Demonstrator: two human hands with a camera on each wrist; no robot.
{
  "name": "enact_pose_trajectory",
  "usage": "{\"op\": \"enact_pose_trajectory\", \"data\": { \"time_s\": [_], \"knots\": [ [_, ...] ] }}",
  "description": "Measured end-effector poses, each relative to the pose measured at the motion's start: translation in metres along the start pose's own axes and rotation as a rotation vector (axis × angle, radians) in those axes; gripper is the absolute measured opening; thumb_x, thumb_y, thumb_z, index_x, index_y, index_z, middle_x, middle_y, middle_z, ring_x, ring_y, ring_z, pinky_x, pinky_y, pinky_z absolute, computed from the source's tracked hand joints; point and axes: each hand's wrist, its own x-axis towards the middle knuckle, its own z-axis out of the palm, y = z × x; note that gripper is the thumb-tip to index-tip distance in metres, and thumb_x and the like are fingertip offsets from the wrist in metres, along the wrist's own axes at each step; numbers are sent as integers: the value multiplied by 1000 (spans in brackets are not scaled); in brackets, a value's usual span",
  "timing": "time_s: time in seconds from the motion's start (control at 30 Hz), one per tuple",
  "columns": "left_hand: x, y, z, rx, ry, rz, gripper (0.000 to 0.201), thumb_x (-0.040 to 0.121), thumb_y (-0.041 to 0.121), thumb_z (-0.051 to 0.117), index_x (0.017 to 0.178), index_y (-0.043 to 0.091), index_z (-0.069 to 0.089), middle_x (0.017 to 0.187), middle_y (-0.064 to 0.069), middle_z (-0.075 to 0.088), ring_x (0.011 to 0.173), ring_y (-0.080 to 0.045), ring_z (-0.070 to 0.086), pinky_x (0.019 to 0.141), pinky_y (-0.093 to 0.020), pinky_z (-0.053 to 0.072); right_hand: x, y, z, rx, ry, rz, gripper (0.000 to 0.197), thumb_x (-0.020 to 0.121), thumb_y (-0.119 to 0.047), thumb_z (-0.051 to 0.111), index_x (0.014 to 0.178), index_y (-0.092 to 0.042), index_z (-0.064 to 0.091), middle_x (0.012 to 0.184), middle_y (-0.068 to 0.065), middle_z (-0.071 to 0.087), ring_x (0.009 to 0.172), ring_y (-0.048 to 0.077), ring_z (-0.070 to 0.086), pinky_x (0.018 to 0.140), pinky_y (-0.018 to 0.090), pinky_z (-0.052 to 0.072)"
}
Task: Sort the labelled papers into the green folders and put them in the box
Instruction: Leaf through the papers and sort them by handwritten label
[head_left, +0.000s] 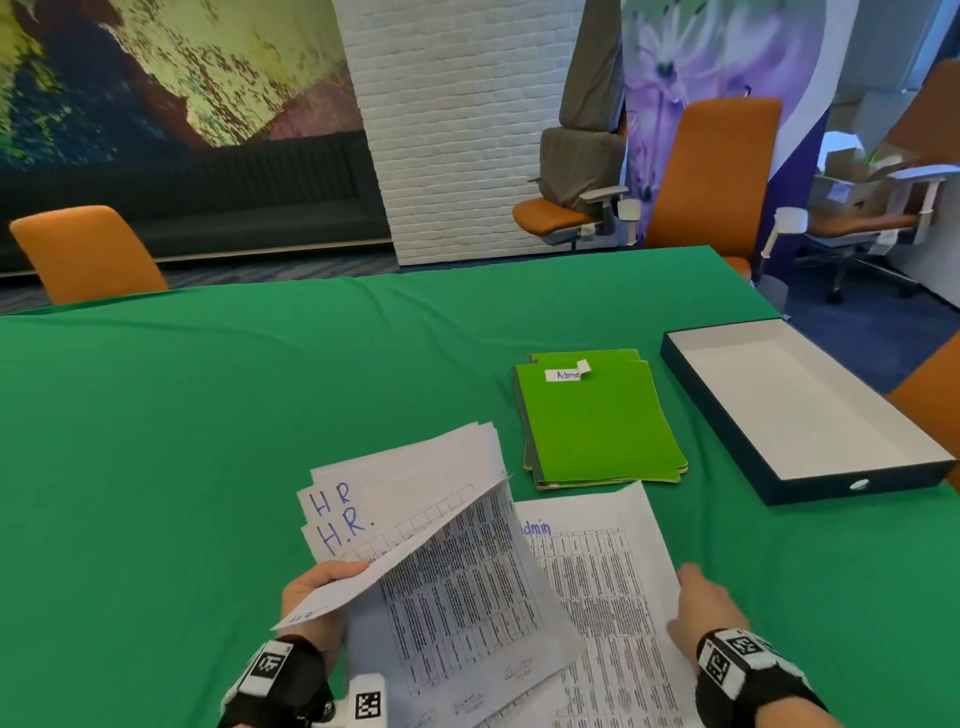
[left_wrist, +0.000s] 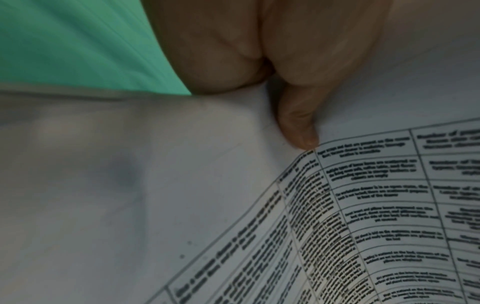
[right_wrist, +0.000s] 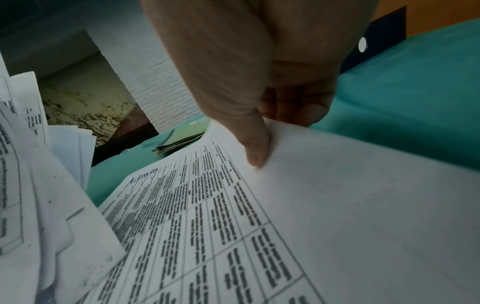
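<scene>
A green-covered table (head_left: 208, 415) carries, at 2 o'clock from the hands, an open dark box (head_left: 727, 415) with a white inside, and at 1 o'clock, just beside it, a stack of green folders (head_left: 597, 431) whose top label reads "Admin". The left hand (head_left: 317, 597) clasps a fanned bundle of papers (head_left: 405, 499) marked "H.R.", lifted at 11 o'clock. The right hand (head_left: 701, 608) pinches the right edge of the "Admin" sheet (head_left: 608, 587) lying near the folders.

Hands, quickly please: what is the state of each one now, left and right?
Left hand: grips the fanned stack of papers marked H.R.
Right hand: pinches the edge of the Admin sheet, thumb on top.
</scene>
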Motion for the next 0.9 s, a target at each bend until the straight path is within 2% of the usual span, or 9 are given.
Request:
{"op": "enact_pose_trajectory", "data": {
  "time_s": [0.1,0.2,0.3,0.4,0.53,0.7,0.77,0.83,0.9],
  "knots": [
    [-4,-3,8,62,-30,16,44,73,-25,52,47,7,68,51,-1,67,47,-14,62,48,-17,51,0,6,-9,-13,38,-42,10,88,-12,48,92,-20,53,78,-7,54,69,10,56,58,21,42],
    [-11,-1,17,231,-83,33,23,79,-16,58,68,3,64,61,-5,69,59,-20,62,59,-27,52,0,7,-16,32,80,-51,13,90,-11,45,86,-18,56,74,-7,55,62,6,53,48,19,35],
    [-16,1,18,189,-119,-8,13,77,-15,61,85,-5,63,85,-21,68,78,-34,63,72,-44,53,3,10,-21,104,90,-50,15,88,-10,45,81,-17,56,74,-2,57,65,13,57,50,23,39],
    [-18,1,14,158,-109,-50,19,74,-17,61,91,-8,60,91,-23,66,84,-39,62,76,-46,52,6,12,-25,232,98,-86,15,89,-8,48,83,-13,60,75,3,62,69,20,60,60,27,47],
    [-18,0,14,323,-150,-21,12,77,-13,61,88,-8,65,87,-25,69,74,-30,66,69,-43,56,9,12,-37,403,141,-182,20,91,-8,54,80,-24,57,79,-3,63,76,18,59,66,26,43],
    [-27,8,24,352,-248,5,9,80,-5,64,88,-4,68,83,-17,72,69,-23,67,67,-34,54,11,10,-58,679,204,-205,11,90,-6,58,94,-15,63,88,4,67,81,20,63,75,30,48],
    [-33,14,36,240,-238,-54,12,81,12,63,76,2,67,75,-13,70,66,-19,61,68,-27,50,12,7,-65,722,168,-231,12,89,-6,60,90,-17,64,88,1,70,81,17,65,72,29,50],
    [-38,21,49,224,-285,-25,20,74,3,65,55,9,64,58,-4,65,56,-14,56,57,-17,48,12,4,-70,771,119,-260,13,88,-7,62,93,-16,68,91,0,73,84,17,68,78,32,53],
    [-43,27,59,192,-340,3,14,51,-1,76,45,6,67,57,-12,65,54,-24,60,57,-28,55,10,0,-73,812,87,-274,15,88,-7,62,98,-16,69,94,-1,74,86,17,69,86,37,53]
  ]
}}
